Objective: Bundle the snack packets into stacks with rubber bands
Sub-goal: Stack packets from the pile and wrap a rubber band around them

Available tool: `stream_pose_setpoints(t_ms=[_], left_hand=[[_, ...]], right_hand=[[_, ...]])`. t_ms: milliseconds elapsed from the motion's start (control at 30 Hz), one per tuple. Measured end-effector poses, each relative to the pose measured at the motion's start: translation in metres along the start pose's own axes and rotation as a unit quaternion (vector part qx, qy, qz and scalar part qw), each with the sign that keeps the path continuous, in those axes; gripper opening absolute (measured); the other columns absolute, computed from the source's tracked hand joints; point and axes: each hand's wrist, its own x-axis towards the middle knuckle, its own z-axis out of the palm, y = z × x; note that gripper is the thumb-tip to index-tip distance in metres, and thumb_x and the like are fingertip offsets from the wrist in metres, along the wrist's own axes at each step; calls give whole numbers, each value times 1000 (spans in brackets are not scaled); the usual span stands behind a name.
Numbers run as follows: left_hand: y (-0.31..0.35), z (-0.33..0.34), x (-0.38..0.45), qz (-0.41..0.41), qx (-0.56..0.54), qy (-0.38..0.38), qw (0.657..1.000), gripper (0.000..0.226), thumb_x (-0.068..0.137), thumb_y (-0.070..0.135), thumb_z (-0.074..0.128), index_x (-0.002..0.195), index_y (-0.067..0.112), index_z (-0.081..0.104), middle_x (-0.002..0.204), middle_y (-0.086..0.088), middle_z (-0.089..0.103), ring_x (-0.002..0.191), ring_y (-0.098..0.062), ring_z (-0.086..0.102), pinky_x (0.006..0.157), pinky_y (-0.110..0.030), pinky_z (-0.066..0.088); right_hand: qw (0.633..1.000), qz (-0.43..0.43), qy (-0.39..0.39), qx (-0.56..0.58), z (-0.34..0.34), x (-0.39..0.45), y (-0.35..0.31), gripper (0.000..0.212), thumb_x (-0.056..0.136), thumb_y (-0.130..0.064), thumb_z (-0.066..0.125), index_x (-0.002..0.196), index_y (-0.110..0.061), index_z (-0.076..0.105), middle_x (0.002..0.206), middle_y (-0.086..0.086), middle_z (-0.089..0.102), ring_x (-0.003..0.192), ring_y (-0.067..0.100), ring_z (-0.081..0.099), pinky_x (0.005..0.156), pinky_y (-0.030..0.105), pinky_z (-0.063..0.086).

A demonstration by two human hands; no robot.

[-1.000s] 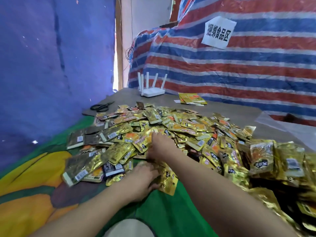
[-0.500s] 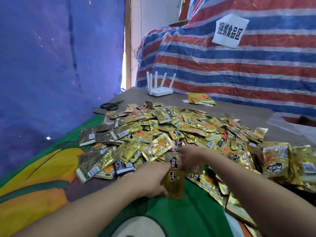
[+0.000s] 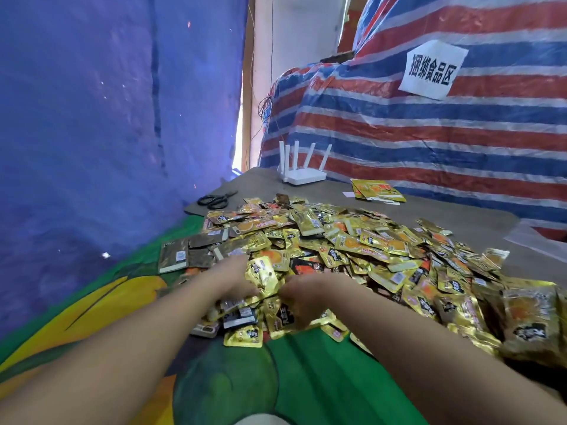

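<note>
Crinkly gold foil packets (image 3: 362, 250) heaped on printed cloth (image 3: 306, 372).

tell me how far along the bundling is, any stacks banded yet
Done: no banded stack shows, and no rubber bands are visible. In hand: the left hand and right hand are gathering gold packets at the near edge of the loose pile. Left: nearly everything; the pile lies unsorted across the table.

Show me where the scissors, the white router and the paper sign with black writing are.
scissors (image 3: 216, 199), head view, on the black handle loops.
white router (image 3: 305, 177), head view, on its flat body below the antennas.
paper sign (image 3: 433, 69), head view, on the middle of the sheet, over the black characters.
</note>
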Motion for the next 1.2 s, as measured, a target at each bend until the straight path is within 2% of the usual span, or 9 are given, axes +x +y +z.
stream_pose_setpoints(t_ms=[100, 233, 367, 500, 567, 800, 867, 1000, 1200], left_hand=[[7, 14, -1, -2, 51, 41, 998, 72, 80, 42, 78, 138, 15, 45, 139, -7, 52, 123, -26, 53, 100, -39, 48], [16, 26, -9, -5, 99, 115, 988, 60, 79, 36, 79, 128, 17, 50, 129, -7, 51, 117, -27, 52, 99, -41, 47], [16, 26, -27, 0, 76, 114, 991, 59, 81, 33, 78, 128, 20, 46, 126, -4, 55, 116, -26, 53, 100, -41, 43], [19, 31, -49, 54, 17, 84, 995, 77, 81, 27, 78, 140, 20, 30, 125, -2, 55, 111, -21, 56, 98, -39, 46], [18, 33, -58, 83, 22, 74, 994, 78, 81, 26, 78, 143, 20, 31, 136, -5, 49, 118, -21, 52, 96, -35, 45], [4, -2, -57, 93, -55, 70, 992, 40, 84, 32, 75, 115, 27, 49, 116, 5, 59, 96, -12, 58, 78, -29, 49], [-14, -36, -52, 92, -115, 34, 989, 36, 81, 30, 78, 107, 31, 53, 104, 9, 63, 88, -7, 63, 74, -27, 52], [-58, -77, -56, 94, -16, -80, 992, 30, 80, 27, 80, 93, 34, 54, 88, 13, 67, 71, 3, 64, 60, -17, 48], [-90, -39, -67, 43, 182, -145, 972, 52, 83, 38, 75, 126, 24, 49, 127, 4, 53, 112, -18, 54, 93, -30, 46]], right_hand=[[995, -2, 90, -46, 12, -8, -1, 60, 83, -43, 76, 135, -23, 50, 120, 5, 52, 96, 19, 50, 85, 34, 45], [987, 22, 154, -44, 30, -35, -4, 53, 86, -38, 71, 128, -18, 43, 121, 7, 59, 111, 26, 49, 110, 47, 33], [980, 28, 197, 17, 48, -68, -16, 51, 86, -12, 67, 127, -18, 36, 104, 2, 61, 87, 19, 55, 82, 35, 53], [975, 7, 220, 35, 63, -90, -33, 37, 91, -17, 58, 123, -21, 39, 105, -1, 56, 89, 20, 56, 73, 32, 49], [975, 10, 214, 52, 63, -95, -33, 35, 90, -19, 59, 120, -22, 42, 108, -2, 54, 92, 20, 55, 70, 31, 45], [955, 112, 165, 220, 21, -95, 22, 39, 88, -12, 66, 118, -24, 44, 109, -5, 57, 98, 15, 59, 81, 31, 60], [952, 120, 161, 232, 5, -89, 32, 39, 87, -6, 65, 120, -20, 47, 109, -1, 58, 98, 16, 59, 82, 33, 60], [979, 35, 89, 182, -15, -66, 16, 36, 86, -11, 69, 118, -16, 53, 109, 2, 61, 100, 20, 61, 87, 36, 58], [988, -53, 54, 135, -35, -4, -39, 26, 88, -11, 68, 96, -23, 46, 92, -4, 53, 92, 19, 55, 81, 34, 52]])
